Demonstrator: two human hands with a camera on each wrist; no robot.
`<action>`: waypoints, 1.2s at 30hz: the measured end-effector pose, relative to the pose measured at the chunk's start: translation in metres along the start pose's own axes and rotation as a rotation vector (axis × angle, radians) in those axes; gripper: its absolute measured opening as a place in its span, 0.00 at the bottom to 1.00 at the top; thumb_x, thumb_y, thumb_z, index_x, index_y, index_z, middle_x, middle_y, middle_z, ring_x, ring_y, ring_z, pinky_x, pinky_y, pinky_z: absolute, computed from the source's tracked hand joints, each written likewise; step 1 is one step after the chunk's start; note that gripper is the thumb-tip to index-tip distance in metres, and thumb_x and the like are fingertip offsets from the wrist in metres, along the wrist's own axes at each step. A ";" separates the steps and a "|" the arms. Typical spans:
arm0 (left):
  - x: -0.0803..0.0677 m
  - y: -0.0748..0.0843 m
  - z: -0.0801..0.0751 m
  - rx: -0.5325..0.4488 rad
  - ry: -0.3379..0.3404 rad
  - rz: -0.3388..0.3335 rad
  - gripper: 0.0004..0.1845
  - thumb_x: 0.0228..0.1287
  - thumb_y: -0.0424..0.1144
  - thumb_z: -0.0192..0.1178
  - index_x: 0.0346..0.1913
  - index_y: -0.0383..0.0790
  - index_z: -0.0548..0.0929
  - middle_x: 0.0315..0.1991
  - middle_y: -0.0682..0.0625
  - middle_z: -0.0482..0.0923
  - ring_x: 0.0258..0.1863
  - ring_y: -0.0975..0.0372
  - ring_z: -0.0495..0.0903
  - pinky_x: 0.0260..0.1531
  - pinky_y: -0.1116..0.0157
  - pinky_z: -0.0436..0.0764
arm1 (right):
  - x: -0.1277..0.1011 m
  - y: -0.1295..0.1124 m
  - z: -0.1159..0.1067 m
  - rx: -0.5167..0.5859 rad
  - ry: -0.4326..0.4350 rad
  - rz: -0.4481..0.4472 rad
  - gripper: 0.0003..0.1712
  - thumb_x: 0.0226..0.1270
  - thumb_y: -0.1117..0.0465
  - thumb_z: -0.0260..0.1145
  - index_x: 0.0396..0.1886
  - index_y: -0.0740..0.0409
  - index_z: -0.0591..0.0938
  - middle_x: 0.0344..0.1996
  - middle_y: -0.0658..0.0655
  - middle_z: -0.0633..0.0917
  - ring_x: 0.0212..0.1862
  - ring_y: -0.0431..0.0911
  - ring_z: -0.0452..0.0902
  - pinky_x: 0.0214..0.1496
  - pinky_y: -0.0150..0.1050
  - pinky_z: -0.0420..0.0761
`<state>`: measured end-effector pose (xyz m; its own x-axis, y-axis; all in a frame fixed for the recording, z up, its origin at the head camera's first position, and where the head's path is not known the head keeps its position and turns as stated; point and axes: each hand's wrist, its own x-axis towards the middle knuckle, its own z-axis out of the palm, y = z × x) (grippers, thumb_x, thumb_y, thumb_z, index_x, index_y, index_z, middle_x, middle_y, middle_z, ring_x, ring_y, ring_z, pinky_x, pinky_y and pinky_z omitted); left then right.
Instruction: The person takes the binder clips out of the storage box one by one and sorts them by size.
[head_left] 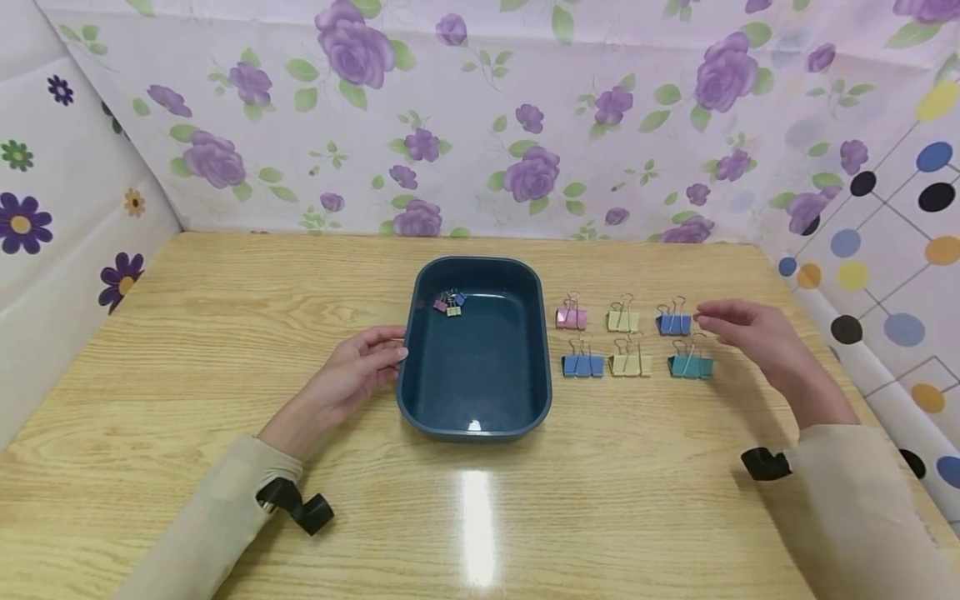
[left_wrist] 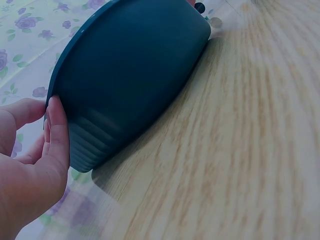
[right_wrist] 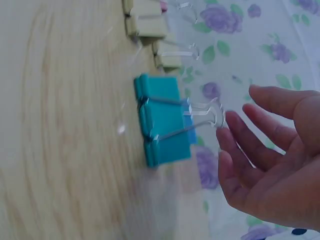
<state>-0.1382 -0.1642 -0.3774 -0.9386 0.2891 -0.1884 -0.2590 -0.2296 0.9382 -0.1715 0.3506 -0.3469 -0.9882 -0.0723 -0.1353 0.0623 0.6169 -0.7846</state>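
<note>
Resting on the tabletop [head_left: 225, 333]: dark teal tray [head_left: 480, 417], small binder clips [head_left: 450, 303] inside. Left hand [head_left: 352, 371], fingers straight, touches the tray's left rim. Right of the tray, six clips in two rows; right hand [head_left: 750, 333] open, empty, just beside the teal clip [head_left: 691, 365].

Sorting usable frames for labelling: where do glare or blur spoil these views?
Head view: sharp, with a bright glare streak on the glossy wooden table and a glint in the dark teal plastic tray. Left wrist view: wood grain smeared. Right wrist view: teal metal binder clip soft, its table blurred.
</note>
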 end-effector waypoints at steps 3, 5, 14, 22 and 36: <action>0.000 0.000 0.000 0.005 -0.001 0.000 0.21 0.70 0.25 0.51 0.63 0.24 0.63 0.42 0.47 0.78 0.38 0.63 0.79 0.38 0.71 0.79 | -0.004 -0.013 0.004 -0.016 0.040 -0.006 0.36 0.70 0.42 0.59 0.65 0.65 0.71 0.50 0.42 0.78 0.52 0.37 0.71 0.56 0.38 0.74; 0.000 0.000 0.000 0.003 -0.002 0.001 0.20 0.70 0.25 0.51 0.63 0.25 0.64 0.42 0.47 0.78 0.38 0.63 0.79 0.38 0.71 0.79 | -0.007 -0.023 0.008 -0.020 0.056 -0.007 0.36 0.70 0.41 0.58 0.65 0.64 0.71 0.54 0.48 0.77 0.55 0.41 0.69 0.59 0.45 0.71; 0.000 -0.001 0.000 0.001 -0.002 0.000 0.21 0.70 0.25 0.51 0.63 0.23 0.63 0.42 0.47 0.78 0.37 0.64 0.79 0.37 0.71 0.79 | -0.010 -0.068 0.026 0.063 0.030 -0.034 0.36 0.67 0.40 0.61 0.65 0.60 0.72 0.58 0.53 0.77 0.59 0.45 0.68 0.63 0.50 0.66; 0.000 -0.001 0.000 -0.002 0.000 -0.004 0.21 0.70 0.25 0.52 0.63 0.24 0.64 0.42 0.47 0.78 0.37 0.64 0.79 0.36 0.71 0.79 | -0.005 -0.107 0.044 0.122 -0.007 -0.119 0.32 0.67 0.42 0.63 0.62 0.57 0.76 0.57 0.53 0.78 0.57 0.44 0.71 0.60 0.40 0.71; 0.001 -0.001 -0.001 -0.003 -0.004 0.000 0.20 0.70 0.26 0.53 0.62 0.25 0.65 0.42 0.48 0.79 0.38 0.63 0.79 0.38 0.70 0.79 | 0.019 -0.178 0.076 0.303 -0.021 -0.236 0.20 0.69 0.54 0.65 0.55 0.61 0.80 0.50 0.57 0.81 0.52 0.48 0.74 0.58 0.41 0.73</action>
<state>-0.1390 -0.1649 -0.3785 -0.9378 0.2923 -0.1871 -0.2596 -0.2328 0.9372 -0.1908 0.1794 -0.2559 -0.9774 -0.2027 0.0604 -0.1248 0.3220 -0.9385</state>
